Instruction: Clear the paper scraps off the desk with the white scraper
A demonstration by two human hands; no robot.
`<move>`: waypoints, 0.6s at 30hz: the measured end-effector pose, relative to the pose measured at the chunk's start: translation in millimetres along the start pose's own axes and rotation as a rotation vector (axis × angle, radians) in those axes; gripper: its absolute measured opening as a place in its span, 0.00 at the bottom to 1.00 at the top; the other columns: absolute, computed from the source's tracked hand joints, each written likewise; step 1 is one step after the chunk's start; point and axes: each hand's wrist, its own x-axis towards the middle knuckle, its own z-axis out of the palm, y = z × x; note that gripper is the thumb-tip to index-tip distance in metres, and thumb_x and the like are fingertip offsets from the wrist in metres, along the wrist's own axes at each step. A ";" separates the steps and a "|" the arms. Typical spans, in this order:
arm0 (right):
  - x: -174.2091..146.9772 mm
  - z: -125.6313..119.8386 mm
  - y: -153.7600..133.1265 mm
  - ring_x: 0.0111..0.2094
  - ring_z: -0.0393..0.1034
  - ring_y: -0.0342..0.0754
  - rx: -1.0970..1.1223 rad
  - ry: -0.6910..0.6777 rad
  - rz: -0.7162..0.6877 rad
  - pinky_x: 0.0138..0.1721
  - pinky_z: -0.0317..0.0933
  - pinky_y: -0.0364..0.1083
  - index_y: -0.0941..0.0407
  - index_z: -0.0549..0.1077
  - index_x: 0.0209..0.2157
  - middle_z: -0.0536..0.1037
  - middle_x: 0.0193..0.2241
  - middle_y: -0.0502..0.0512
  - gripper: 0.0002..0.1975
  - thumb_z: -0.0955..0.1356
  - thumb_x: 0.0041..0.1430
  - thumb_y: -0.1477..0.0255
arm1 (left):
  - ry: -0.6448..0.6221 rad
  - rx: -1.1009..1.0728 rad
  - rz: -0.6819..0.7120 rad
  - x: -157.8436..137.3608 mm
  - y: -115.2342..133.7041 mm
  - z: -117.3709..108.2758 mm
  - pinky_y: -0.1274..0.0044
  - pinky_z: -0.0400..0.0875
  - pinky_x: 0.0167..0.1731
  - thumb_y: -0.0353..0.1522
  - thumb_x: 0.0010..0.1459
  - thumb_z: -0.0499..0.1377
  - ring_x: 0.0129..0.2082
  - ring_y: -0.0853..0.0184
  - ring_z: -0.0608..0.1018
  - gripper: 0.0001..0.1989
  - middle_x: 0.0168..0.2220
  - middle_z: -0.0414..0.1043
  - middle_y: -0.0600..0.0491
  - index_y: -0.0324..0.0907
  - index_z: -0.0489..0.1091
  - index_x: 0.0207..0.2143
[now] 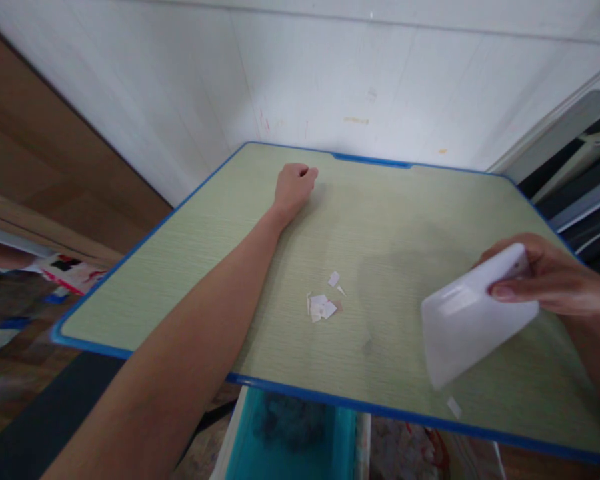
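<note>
My right hand [545,273] grips a white plastic piece [473,320] shaped like a small dustpan, thumb on its near face. It is tilted, with its wide edge low over the right part of the green table. Farther back, left of the table's middle, my left hand [296,187] is closed in a loose fist; whether anything is inside is hidden. Between the hands, nearer the front, lies a small heap of torn paper scraps [321,308]. Just behind it is a loose scrap [334,279]. Another paper scrap [454,407] lies by the front edge, below the white piece.
The green tabletop [380,220] has a raised blue rim and stands against a white wall [310,73]. Below its front edge is a teal bin [290,433] with dark fluff inside. A brown wooden panel [55,133] is on the left; grey folded frames [585,167] lean at right.
</note>
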 end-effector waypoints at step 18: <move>-2.0 0.4 -1.9 0.13 0.71 0.46 -0.136 -0.351 -0.103 0.11 0.62 0.40 0.51 0.83 0.19 0.78 0.14 0.53 0.10 0.81 0.35 0.61 | 0.003 -0.019 -0.011 0.3 -0.4 0.8 0.74 0.60 0.32 0.34 0.56 0.51 0.28 0.68 0.64 0.13 0.19 0.53 0.55 0.44 0.59 0.19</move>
